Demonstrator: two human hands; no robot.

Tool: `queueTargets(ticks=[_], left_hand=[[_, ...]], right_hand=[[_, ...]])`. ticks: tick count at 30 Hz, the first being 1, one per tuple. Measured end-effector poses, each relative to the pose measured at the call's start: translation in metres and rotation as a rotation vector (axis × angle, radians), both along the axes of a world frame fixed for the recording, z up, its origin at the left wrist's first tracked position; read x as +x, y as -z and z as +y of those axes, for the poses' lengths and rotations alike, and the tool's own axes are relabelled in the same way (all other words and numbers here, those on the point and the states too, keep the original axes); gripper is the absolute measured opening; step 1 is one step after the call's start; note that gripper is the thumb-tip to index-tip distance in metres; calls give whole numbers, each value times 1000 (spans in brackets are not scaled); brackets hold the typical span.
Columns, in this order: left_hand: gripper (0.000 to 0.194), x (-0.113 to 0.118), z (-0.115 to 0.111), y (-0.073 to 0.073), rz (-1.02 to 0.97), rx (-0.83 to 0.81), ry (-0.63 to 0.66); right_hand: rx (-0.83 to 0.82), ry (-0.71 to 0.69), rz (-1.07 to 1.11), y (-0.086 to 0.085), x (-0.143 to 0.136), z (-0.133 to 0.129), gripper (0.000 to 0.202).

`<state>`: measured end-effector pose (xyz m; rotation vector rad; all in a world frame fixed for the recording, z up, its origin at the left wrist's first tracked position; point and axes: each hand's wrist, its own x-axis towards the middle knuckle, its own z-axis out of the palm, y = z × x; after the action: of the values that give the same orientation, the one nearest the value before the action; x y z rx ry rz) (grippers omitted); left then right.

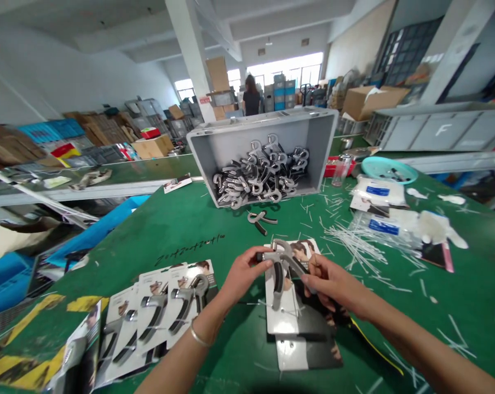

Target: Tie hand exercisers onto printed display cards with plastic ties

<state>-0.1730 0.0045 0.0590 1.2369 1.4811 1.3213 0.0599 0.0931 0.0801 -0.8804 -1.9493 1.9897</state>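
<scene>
Between my hands is a grey and black hand grip strengthener (278,268), above a printed backing card (278,320). My left hand (247,268) pinches its left end by the adjusting knob. The fingers of my right hand (323,279) are closed at its right handle; whether they also hold a zip tie cannot be made out. A second card (291,355) lies partly under the first. To the left, several cards with grip strengtheners (182,312) on them lie overlapping. One loose grip strengthener (262,220) rests beyond my hands.
A grey crate (262,117) on its side holds many grip strengtheners. White zip ties (354,241) are strewn on the green table (231,230) at right, near plastic bags (379,224), a glove (440,230) and a turquoise basin (389,164). A person (251,98) stands far back.
</scene>
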Motion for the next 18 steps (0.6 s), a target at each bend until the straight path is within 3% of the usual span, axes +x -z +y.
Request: queueTargets(ticks=[4,7,11,15,18], left_hand=[[29,0,-3,17,277,9,4],[26,5,-11,21,413,44,53],[28,10,-20,15,497,74,119],[25,14,-9,9,539,104,42],[26,21,6,9,577,98,36]], right_hand=[[149,44,-122,12,7,-10,29],[462,28,-240,17,15,-21,25],[829,60,-393,17,28,-35,17],[1048,72,-216,11,28,-42,17],[1060,-1,-170,11,18,-46,25]])
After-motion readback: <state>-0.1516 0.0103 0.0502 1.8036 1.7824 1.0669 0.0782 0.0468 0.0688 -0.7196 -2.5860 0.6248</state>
